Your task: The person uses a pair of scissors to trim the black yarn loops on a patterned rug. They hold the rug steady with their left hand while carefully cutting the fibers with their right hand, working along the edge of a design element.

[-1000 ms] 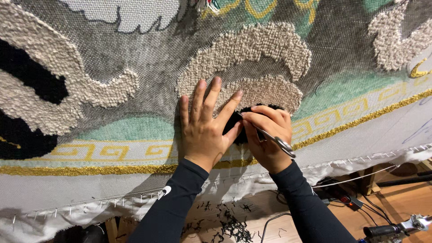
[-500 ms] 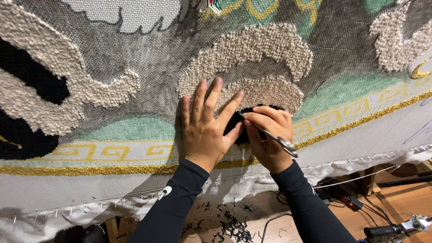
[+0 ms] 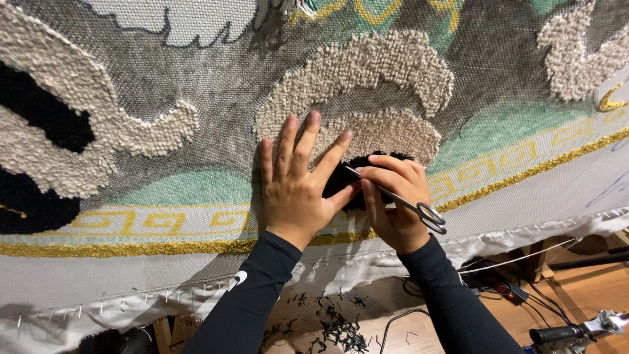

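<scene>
A large tufted rug [image 3: 164, 85] hangs stretched on a frame, its backing grey with raised beige loops, black patches, a green band and a gold border. My left hand [image 3: 298, 187] lies flat on it, fingers spread, beside a small black tufted patch [image 3: 341, 187]. My right hand [image 3: 393, 196] grips small metal scissors [image 3: 409, 204], their blades pointing left into the black patch, right next to my left thumb. Both arms wear black sleeves.
The rug's white lower edge [image 3: 131, 305] is pinned with staples. Below it, black yarn clippings [image 3: 334, 328] litter a wooden floor. A black cable [image 3: 393, 321], a power strip [image 3: 501, 288] and a metal tool [image 3: 576, 331] lie at the lower right.
Both hands stay in nearly the same spot on the rug. The scissors have shifted only slightly at the black patch.
</scene>
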